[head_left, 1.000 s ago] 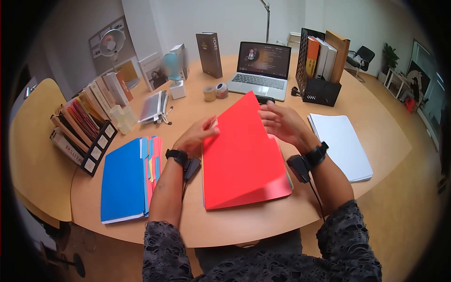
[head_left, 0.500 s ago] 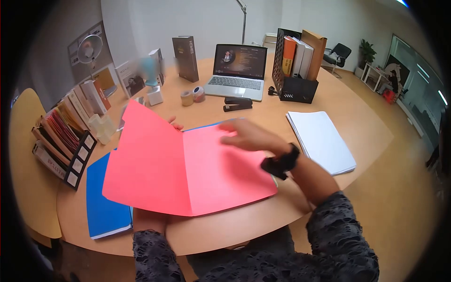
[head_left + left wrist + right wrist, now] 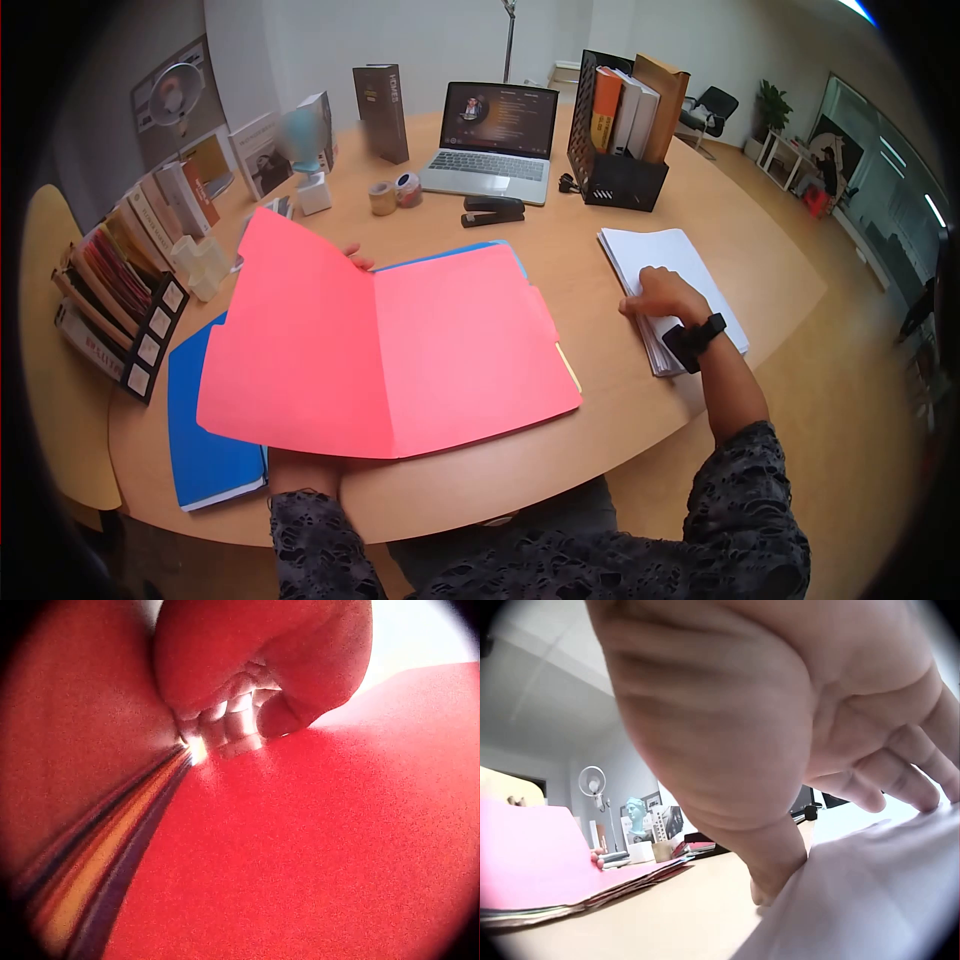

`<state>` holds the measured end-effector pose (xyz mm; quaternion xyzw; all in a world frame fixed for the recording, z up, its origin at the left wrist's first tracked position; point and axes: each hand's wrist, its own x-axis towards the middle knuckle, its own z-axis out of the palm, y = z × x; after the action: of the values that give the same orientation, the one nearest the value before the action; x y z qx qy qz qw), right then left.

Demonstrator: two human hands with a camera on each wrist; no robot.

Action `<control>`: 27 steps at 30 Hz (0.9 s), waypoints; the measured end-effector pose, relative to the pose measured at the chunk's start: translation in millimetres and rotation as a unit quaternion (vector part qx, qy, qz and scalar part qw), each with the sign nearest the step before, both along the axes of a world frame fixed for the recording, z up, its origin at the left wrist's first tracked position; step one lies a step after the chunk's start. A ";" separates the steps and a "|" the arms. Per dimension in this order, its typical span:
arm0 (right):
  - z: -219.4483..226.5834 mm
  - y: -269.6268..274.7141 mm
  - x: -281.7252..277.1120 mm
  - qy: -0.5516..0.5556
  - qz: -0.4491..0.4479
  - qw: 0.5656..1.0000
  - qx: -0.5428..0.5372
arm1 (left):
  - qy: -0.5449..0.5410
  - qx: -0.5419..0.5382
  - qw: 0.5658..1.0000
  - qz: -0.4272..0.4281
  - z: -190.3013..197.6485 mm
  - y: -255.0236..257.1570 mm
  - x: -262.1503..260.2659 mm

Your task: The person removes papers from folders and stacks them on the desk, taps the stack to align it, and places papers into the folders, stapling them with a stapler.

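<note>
A pink folder (image 3: 465, 350) lies opened on a small pile of folders, its cover (image 3: 300, 340) raised to the left. Behind that cover my left hand (image 3: 358, 257) is mostly hidden, fingertips showing at the top edge. In the left wrist view the left hand (image 3: 262, 667) has curled fingers and grips the folder (image 3: 300, 847) near the fold. My right hand (image 3: 668, 297) is at the white paper stack (image 3: 650, 250), thumb at its left edge and fingers over the top. The right wrist view shows the right hand (image 3: 765, 712) with its thumb against the paper (image 3: 870, 885).
Blue folders (image 3: 215, 460) lie partly under the raised cover. Beyond are a stapler (image 3: 492, 211), tape rolls (image 3: 383, 198), a laptop (image 3: 490, 160) and a black file holder (image 3: 625, 185). A book rack (image 3: 150, 340) stands at the left.
The pink cover has been swung open to the left, with my left hand behind it. My right hand has moved right from the folder to the white paper.
</note>
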<state>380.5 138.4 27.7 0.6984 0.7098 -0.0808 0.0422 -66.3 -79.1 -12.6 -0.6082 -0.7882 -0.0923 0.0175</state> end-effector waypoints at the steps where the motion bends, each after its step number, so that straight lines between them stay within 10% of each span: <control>1: -0.2 0.0 1.4 0.007 0.003 1.000 0.005 | -0.001 0.002 1.000 0.001 -0.9 -0.9 -0.2; 21: -7.2 25.9 29.8 0.030 -0.004 0.984 0.178 | -0.008 0.032 0.999 -0.013 -12.8 1.6 -9.3; 26: 81.9 -11.1 -32.4 0.235 0.111 0.919 0.298 | -0.036 0.030 0.999 -0.011 -9.6 -8.8 -2.3; 27: 94.2 -20.7 -50.1 0.434 0.145 0.856 0.239 | -0.040 0.030 0.999 -0.005 13.4 35.4 2.4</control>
<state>330.4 117.7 121.9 0.4698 0.7470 -0.1962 -0.4274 -63.9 -43.7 0.9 -0.6075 -0.7818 -0.1402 0.0036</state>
